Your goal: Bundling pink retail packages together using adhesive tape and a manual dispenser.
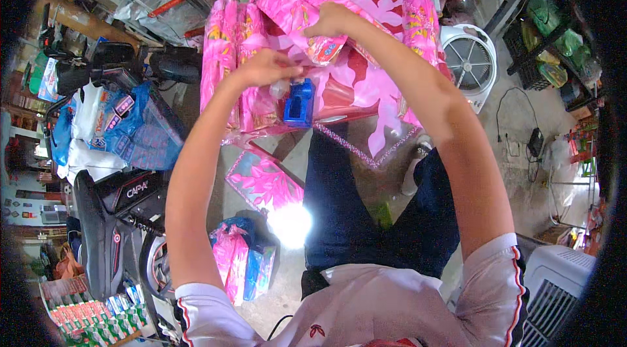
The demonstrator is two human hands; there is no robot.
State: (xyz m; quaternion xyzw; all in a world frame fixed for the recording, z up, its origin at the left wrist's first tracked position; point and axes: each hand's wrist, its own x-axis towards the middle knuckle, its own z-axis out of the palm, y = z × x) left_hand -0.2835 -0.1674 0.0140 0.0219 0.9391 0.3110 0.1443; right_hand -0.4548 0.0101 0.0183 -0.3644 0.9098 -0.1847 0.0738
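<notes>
My right hand [332, 22] is closed over a pink, plastic-wrapped roll-shaped package [287, 12], which lies slanted at the far middle of the table. The near end of that package is red and pink. My left hand [269, 68] is just above a blue tape dispenser [299, 105], its fingertips drawn together near the dispenser's far end. Whatever those fingertips hold is too small to make out. Under the left wrist lie more upright pink packages [222, 53], side by side along the table's left part.
A red and pink patterned plastic cover [346, 89] spreads over the low table. Another pink package [420, 23] lies at its right edge, beside a white fan [467, 63]. A motorbike [111, 216] stands at the left, and a bag of pink packets [232, 255] sits on the floor.
</notes>
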